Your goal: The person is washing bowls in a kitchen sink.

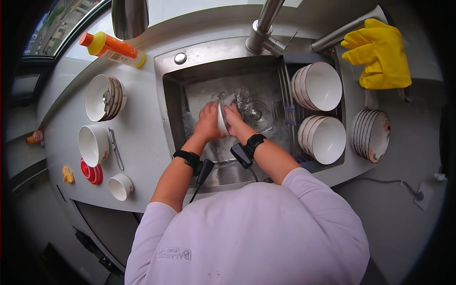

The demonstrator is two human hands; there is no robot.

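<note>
Over the stainless steel sink basin [199, 82], a white bowl [222, 119] is held tilted on its side. My left hand [209, 123] grips it from the left. My right hand [234, 119] is at its other side, and something whitish, perhaps foam or a cloth, shows at its fingertips. Water and suds lie in the basin below, round the drain [255, 114]. On the rack right of the basin stand two stacks of white bowls, a rear stack [323, 86] and a front stack [326, 140], tilted with their openings facing right.
A steel faucet [259, 37] rises behind the sink. Left on the counter are stacked bowls [96, 98], a large white bowl [91, 146], tongs [115, 149], red lids [92, 171], a small bowl [120, 187] and a bottle [114, 50]. At right are plates [370, 135] and yellow rubber gloves [383, 57].
</note>
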